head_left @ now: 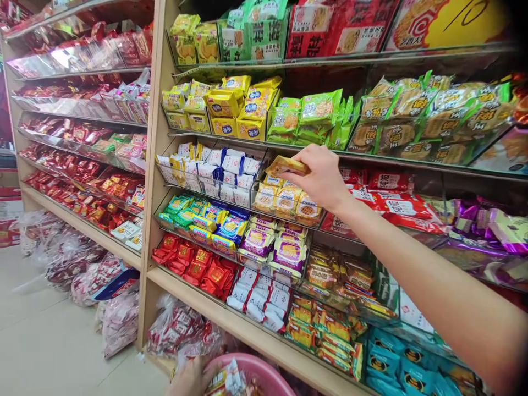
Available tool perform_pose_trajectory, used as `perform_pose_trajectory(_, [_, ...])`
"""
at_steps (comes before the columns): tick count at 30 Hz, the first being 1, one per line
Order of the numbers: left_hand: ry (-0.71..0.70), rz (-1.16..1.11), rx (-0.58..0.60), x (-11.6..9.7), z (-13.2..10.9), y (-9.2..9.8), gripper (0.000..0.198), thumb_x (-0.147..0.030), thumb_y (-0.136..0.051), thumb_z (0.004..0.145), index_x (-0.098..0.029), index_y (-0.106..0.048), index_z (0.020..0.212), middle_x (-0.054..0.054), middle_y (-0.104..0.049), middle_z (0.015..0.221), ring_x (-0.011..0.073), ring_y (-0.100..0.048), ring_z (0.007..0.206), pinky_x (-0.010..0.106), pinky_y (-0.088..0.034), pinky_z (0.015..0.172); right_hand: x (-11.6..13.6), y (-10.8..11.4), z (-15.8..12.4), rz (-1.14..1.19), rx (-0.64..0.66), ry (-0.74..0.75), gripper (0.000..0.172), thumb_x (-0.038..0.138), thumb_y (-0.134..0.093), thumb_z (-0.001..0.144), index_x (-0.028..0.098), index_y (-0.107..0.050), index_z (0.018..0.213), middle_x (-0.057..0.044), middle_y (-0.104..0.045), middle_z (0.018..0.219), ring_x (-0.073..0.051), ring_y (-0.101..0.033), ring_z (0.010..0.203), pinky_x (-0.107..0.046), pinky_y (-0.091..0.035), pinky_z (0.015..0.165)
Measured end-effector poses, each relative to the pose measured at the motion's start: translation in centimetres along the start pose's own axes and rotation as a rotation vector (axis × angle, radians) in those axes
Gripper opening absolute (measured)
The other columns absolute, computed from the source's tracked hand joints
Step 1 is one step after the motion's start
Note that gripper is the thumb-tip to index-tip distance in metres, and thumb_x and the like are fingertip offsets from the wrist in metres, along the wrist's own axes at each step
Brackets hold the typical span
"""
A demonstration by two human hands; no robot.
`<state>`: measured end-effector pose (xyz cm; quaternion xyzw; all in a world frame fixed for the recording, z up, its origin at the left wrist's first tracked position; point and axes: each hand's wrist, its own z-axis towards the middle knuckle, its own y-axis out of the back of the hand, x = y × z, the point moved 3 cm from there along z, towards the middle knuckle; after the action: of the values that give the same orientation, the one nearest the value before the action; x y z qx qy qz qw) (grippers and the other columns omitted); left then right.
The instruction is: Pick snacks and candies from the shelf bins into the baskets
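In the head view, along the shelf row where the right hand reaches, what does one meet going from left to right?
First the white and blue packets → golden packet → right hand that holds it → red packets → purple packets.

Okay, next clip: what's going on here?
A person stands at a shop shelf stocked with snacks. Their right hand holds a yellow snack packet in its fingers, just above a compartment of similar yellow packets. Their left hand is low at the bottom edge of the picture, beside a pink basin with more loose packets in it. Whether it grips anything cannot be told.
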<state>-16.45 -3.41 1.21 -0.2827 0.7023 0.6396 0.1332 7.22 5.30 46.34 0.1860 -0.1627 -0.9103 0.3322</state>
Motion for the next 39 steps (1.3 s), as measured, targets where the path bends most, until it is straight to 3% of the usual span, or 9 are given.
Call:
perform_pose_trajectory(4, [-0.063,0.014,-0.001,-0.5,-0.3,0.3,0.049,-0.059,-0.028,0.085,-0.022,-0.059,0.074,0.007,-0.07,0.08,0.0253,-0.066,0.087,0.031,-0.045,0.074,3.2,3.1,-8.2,0.16,-0.046,-0.059,0.023,0.045,-0.053,0.086,0.024,-0.062,0.091,-0.005,-0.061,0.094,-0.023,-0.052,0.093,-0.04,-0.037,0.084])
perform_pose_trajectory(8, [-0.083,-0.007,0.038,-0.8,-0.1,0.4,0.049,-0.06,-0.029,0.085,-0.021,-0.055,0.071,0.005,-0.068,0.073,0.0206,-0.066,0.076,0.026,-0.043,0.066,6.1,3.5,-18.4,0.367,0.024,-0.248,0.016,0.037,-0.061,0.082,0.026,-0.062,0.093,-0.004,-0.065,0.094,-0.022,-0.058,0.092,-0.039,-0.041,0.087])
perform_pose_trajectory(10, [-0.091,0.004,0.047,-1.0,0.0,0.4,0.049,-0.06,-0.028,0.085,-0.021,-0.054,0.07,0.004,-0.067,0.073,0.0202,-0.065,0.076,0.025,-0.042,0.065,7.2,2.6,-23.3,0.455,0.09,-0.484,0.017,0.038,-0.064,0.079,0.026,-0.063,0.09,-0.003,-0.066,0.092,-0.021,-0.06,0.088,-0.036,-0.044,0.083])
perform_pose_trajectory(15, [-0.073,0.034,0.071,-1.2,0.2,0.2,0.051,-0.063,-0.028,0.083,-0.022,-0.054,0.069,0.004,-0.065,0.067,0.02,-0.063,0.07,0.026,-0.041,0.063,11.2,-1.0,-34.4,0.78,0.351,-1.255,0.029,0.046,-0.062,0.076,0.02,-0.065,0.089,-0.004,-0.069,0.086,-0.02,-0.062,0.074,-0.03,-0.049,0.067])
perform_pose_trajectory(20, [-0.073,0.064,0.061,-1.3,0.2,0.3,0.047,-0.061,-0.03,0.083,-0.022,-0.05,0.064,0.003,-0.063,0.065,0.0191,-0.062,0.067,0.026,-0.04,0.062,17.1,-2.6,-42.0,1.012,0.389,-1.638,0.04,0.054,-0.065,0.066,0.017,-0.065,0.082,-0.005,-0.07,0.076,-0.023,-0.063,0.069,-0.03,-0.05,0.061])
perform_pose_trajectory(22, [-0.065,0.064,0.064,-1.3,0.2,0.3,0.047,-0.06,-0.03,0.083,-0.022,-0.05,0.064,0.003,-0.062,0.064,0.0192,-0.062,0.067,0.025,-0.04,0.061,18.8,-2.7,-44.0,1.002,0.413,-1.68,0.041,0.056,-0.065,0.064,0.017,-0.064,0.078,-0.005,-0.068,0.07,-0.023,-0.062,0.065,-0.03,-0.05,0.058])
perform_pose_trajectory(26, [-0.069,0.053,0.061,-1.3,0.1,0.3,0.048,-0.062,-0.031,0.083,-0.023,-0.05,0.064,0.001,-0.06,0.062,0.0184,-0.061,0.065,0.025,-0.04,0.061,20.0,-2.4,-46.0,0.858,0.511,-1.576,0.036,0.055,-0.063,0.067,0.019,-0.059,0.065,-0.002,-0.063,0.059,-0.021,-0.058,0.057,-0.028,-0.045,0.053])
perform_pose_trajectory(39, [-0.062,0.065,0.052,-1.2,0.2,0.2,0.045,-0.06,-0.032,0.082,-0.023,-0.046,0.062,0.001,-0.057,0.06,0.0176,-0.058,0.063,0.025,-0.038,0.059,21.5,-3.9,-47.5,0.592,0.584,-1.428,0.039,0.062,-0.054,0.071,0.024,-0.05,0.066,-0.003,-0.066,0.063,-0.022,-0.059,0.06,-0.027,-0.04,0.053])
